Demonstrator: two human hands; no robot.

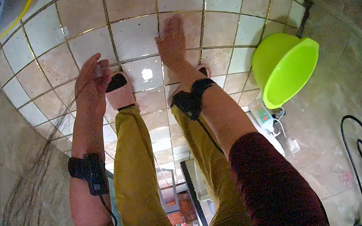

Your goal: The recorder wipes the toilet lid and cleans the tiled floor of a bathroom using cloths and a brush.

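My left hand point(93, 80) hangs above the tiled floor with its fingers loosely bent and apart. Nothing shows in it, and a pink and black slipper point(119, 91) on my foot is just to its right. Farther out, my right hand point(172, 40) is stretched over the beige and white tiles point(137, 36), fingers extended and no object in them. Whether it touches the floor I cannot tell. Each forearm carries a black strapped device with a cable, the left one point(96, 174) below the wrist and the right one point(189, 102) near the wrist.
A lime green basin point(279, 68) is tilted at the right, by the wall. Below it are a white box point(262, 116) with white cables and a looped black cable point(350, 151). A clear item with a yellow edge point(1, 40) shows at upper left. Dark hair strands cross the left side.
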